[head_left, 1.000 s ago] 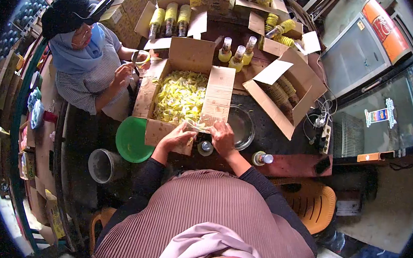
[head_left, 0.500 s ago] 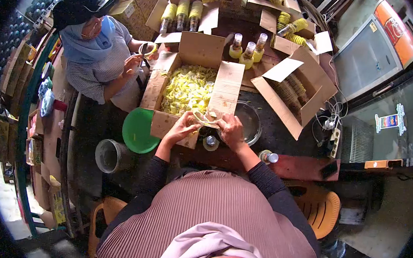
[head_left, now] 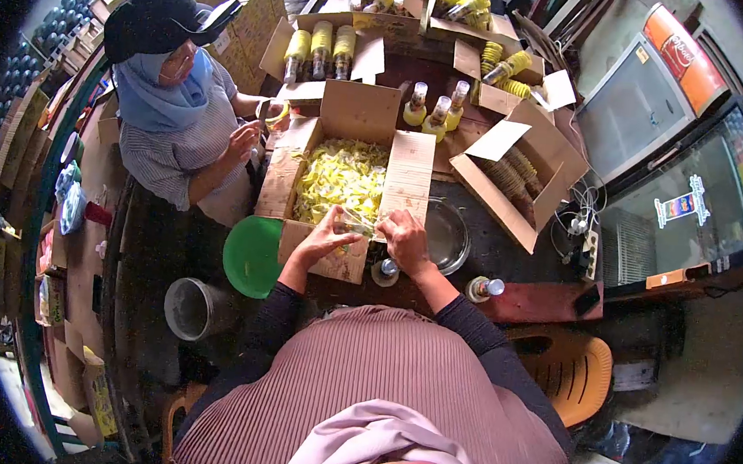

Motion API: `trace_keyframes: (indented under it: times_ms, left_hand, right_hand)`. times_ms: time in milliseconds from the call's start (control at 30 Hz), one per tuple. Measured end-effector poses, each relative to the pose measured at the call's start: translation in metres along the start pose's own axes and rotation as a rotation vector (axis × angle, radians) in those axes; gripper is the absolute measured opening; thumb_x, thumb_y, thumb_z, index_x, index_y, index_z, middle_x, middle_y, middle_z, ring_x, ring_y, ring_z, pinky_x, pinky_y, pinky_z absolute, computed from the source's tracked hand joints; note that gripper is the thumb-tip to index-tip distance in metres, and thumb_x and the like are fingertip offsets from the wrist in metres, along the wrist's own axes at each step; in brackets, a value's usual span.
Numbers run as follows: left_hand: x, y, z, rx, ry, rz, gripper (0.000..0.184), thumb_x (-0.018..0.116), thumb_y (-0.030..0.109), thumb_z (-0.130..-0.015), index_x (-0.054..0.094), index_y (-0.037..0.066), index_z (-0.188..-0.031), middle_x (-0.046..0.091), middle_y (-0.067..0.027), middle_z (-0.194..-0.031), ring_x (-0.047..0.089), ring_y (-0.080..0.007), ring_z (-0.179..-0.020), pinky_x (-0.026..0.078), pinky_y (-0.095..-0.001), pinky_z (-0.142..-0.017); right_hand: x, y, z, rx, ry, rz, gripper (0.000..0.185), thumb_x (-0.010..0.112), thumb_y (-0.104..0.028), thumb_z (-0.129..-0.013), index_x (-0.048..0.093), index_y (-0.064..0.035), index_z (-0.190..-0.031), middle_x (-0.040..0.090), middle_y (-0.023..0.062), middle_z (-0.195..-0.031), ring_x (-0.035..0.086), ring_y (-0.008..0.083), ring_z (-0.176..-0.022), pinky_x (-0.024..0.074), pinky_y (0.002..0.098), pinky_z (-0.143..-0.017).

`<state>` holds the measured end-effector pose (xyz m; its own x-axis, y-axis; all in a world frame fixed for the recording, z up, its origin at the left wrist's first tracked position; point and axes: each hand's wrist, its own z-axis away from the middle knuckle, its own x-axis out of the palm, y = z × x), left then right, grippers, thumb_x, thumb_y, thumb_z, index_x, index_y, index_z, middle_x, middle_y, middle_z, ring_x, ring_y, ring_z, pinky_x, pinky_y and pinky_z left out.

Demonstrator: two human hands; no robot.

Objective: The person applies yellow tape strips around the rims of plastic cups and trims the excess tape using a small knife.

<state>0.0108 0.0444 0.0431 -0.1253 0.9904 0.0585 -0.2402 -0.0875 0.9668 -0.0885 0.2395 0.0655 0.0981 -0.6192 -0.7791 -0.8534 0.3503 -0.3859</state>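
Observation:
My left hand (head_left: 325,241) and my right hand (head_left: 406,242) meet over the near edge of an open cardboard box (head_left: 359,109). Stretched between their fingertips is a thin, pale, see-through loop or strip (head_left: 356,223), too small to name more exactly. Both hands have fingers pinched on it. Inside the box lies a heap of small yellow-and-white pieces (head_left: 345,173), like cut labels or wrappers. Just below my right hand a bottle with a light cap (head_left: 385,271) stands upright. Beside that hand is a round clear bowl (head_left: 451,238).
A green basin (head_left: 252,256) and a grey bucket (head_left: 193,309) sit to the left. Another capped bottle (head_left: 483,288) stands right. Beyond are several yellow-wrapped bottles (head_left: 414,109) and a box of stacked items (head_left: 529,170). A co-worker (head_left: 171,120) holds a yellow ring (head_left: 277,115).
The view has shifted, with the table sitting lower in it. My hands remain together at the pale loop, which looks less widely opened. The co-worker's hands have barely moved.

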Motion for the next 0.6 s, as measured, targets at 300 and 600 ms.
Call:
trace_keyframes:
  times_ms: [300,600]
  left_hand:
    - [-0.023,-0.008,-0.002,-0.156,-0.057,0.242,0.093,0.074,0.023,-0.081,0.012,0.001,-0.147,0.058,-0.0076,-0.116,0.057,-0.0144,-0.1,0.046,-0.0287,-0.086]
    - [-0.042,-0.026,-0.017,0.102,-0.229,0.053,0.057,0.063,0.021,-0.09,0.036,0.006,-0.138,0.051,-0.0087,-0.128,0.052,-0.0165,-0.112,0.047,-0.0313,-0.087]
  right_hand:
    - [0.018,-0.013,-0.007,0.038,0.055,0.133,0.004,0.063,-0.014,-0.075,0.065,-0.011,-0.077,0.056,0.0051,-0.082,0.057,0.0236,-0.085,0.0467,0.0377,-0.072]
    - [0.026,-0.018,0.004,0.064,-0.001,0.228,0.006,0.061,-0.014,-0.077,0.064,-0.0082,-0.078,0.059,0.0057,-0.09,0.056,0.0242,-0.09,0.0472,0.0381,-0.076]
